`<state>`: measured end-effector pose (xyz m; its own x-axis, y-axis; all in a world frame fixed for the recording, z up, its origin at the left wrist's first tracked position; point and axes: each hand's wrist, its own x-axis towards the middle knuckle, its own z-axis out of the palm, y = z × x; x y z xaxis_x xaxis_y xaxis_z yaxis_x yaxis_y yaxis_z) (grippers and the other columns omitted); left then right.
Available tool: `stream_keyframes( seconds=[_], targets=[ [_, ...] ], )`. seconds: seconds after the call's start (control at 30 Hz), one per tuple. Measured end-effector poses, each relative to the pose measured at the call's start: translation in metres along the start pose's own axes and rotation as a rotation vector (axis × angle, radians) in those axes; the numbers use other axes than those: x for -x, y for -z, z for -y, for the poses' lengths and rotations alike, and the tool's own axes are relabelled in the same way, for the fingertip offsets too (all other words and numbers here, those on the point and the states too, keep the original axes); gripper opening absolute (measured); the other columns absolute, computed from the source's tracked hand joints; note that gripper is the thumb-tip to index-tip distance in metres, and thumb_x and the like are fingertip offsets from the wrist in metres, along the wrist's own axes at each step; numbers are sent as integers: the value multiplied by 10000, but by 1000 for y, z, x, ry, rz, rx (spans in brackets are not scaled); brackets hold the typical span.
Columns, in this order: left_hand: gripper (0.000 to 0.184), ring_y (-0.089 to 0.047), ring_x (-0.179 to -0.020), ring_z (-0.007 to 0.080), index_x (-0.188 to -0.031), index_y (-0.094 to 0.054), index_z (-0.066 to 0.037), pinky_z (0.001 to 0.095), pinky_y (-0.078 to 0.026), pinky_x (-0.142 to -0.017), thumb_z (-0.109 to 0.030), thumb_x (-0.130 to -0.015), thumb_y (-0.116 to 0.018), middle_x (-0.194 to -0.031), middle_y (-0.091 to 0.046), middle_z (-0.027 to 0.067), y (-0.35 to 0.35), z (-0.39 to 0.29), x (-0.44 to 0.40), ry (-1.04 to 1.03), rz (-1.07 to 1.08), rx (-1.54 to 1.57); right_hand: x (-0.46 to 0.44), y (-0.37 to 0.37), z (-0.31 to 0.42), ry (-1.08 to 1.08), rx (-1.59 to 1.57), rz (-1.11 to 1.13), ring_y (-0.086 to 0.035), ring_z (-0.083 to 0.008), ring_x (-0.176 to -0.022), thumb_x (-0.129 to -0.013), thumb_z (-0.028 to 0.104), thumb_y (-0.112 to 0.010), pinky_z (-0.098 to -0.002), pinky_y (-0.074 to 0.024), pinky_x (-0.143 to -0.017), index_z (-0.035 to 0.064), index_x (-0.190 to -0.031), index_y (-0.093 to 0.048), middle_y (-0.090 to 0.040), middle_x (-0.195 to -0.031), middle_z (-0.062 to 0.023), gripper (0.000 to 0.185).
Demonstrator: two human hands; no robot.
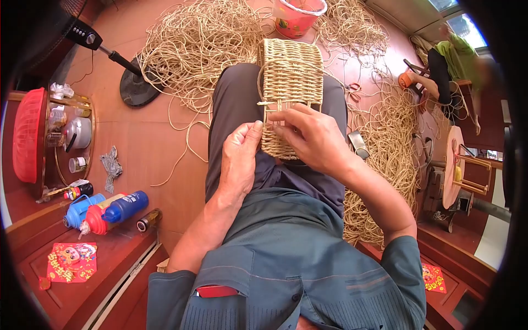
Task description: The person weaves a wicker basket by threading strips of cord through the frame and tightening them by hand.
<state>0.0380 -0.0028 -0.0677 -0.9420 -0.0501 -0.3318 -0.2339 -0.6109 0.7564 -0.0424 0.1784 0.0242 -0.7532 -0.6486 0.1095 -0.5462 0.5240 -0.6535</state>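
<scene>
A woven basket (292, 71) of straw-coloured cord rests on my lap between my knees, with a gap in the weave across its middle where bare upright strands show. At its left edge, my left hand (240, 151) is closed, thumb and forefinger pinched together against the weave; its other fingertips are hidden. My right hand (314, 136) lies over the lower part of the basket near the gap. Its fingers are bent toward the thumb, and whatever they pinch is too small to make out. A thin cord loops along the basket's upper left side.
Heaps of loose cord (192, 44) cover the floor ahead and to the right. Red-handled scissors (355, 92) lie beyond my right knee. A pink bucket (297, 19), fan base (137, 85), bottles (125, 206) and a round stool (453, 165) stand around. Another person (440, 66) sits at right.
</scene>
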Motion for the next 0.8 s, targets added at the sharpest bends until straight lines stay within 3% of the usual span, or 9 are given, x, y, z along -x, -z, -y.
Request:
stream_keyframes(
  seconds=[0.07,0.17,0.27,0.43,0.53,0.63,0.73,0.77,0.8],
  targets=[
    [310,-708,-1134,100,-1313,-725,-13,315,-555,-1068,-283,-1219,-605,-1227,-779,48,0,0,0,28,43,64,0,-9,-7,106,135,-76,-762,-374,-938,-1059,151,-698,-477,-630,-842,44,-1197,-753,-737,-1066,-154,183],
    [320,-693,-1175,92,-1338,-720,-16,319,-532,-1095,-281,-1228,-577,-1245,-777,30,-1,-1,0,40,63,116,-2,-4,-2,94,219,8,-754,-430,-968,-1075,145,-701,-523,-611,-824,94,-1277,-744,-735,-1080,-168,214],
    [322,-683,-1148,92,-1343,-713,-17,308,-523,-1077,-280,-1232,-566,-1231,-768,22,-11,-6,0,59,38,162,-10,7,-2,155,289,87,-743,-352,-910,-1024,152,-713,-483,-630,-804,58,-1076,-679,-666,-969,-130,112],
    [328,-661,-1067,98,-1315,-703,-24,271,-522,-1018,-307,-1237,-558,-1191,-730,27,-13,-6,7,-14,18,-52,-13,-2,-7,195,263,81,-742,-346,-922,-1029,177,-704,-486,-623,-755,48,-1052,-650,-655,-960,-130,142],
    [283,-645,-1060,80,-1292,-679,-2,262,-530,-979,-268,-1221,-611,-1164,-705,16,-14,1,7,-223,-93,-335,-10,-6,-5,123,138,97,-744,-354,-915,-1044,190,-694,-491,-621,-743,46,-1052,-645,-654,-957,-134,153],
    [178,-672,-1047,148,-1219,-710,-14,326,-549,-949,-171,-1141,-734,-1119,-707,32,-27,-7,14,-425,-233,-529,-3,5,-7,177,176,127,-744,-365,-886,-1069,203,-680,-504,-616,-743,59,-1057,-640,-661,-943,-131,150],
    [142,-685,-1038,256,-1138,-756,-53,401,-552,-932,-86,-1022,-832,-1110,-710,75,-22,-18,8,-910,-195,-1268,12,21,-19,153,352,132,-744,-348,-836,-1089,267,-692,-507,-605,-747,101,-1035,-637,-665,-918,-107,183],
    [161,-673,-1031,328,-1084,-789,-90,451,-547,-920,-64,-942,-860,-1117,-704,98,-26,-21,9,-928,-195,-1274,18,27,-28,169,423,139,-744,-342,-836,-1089,282,-698,-503,-603,-745,108,-1027,-637,-665,-915,-103,195],
    [173,-673,-1024,320,-1086,-788,-89,448,-548,-916,-57,-934,-862,-1106,-704,92,-28,-24,9,-959,-170,-1321,23,33,-36,185,492,146,-745,-336,-835,-1089,298,-703,-499,-601,-743,114,-1019,-637,-664,-913,-98,208]
  ],
)
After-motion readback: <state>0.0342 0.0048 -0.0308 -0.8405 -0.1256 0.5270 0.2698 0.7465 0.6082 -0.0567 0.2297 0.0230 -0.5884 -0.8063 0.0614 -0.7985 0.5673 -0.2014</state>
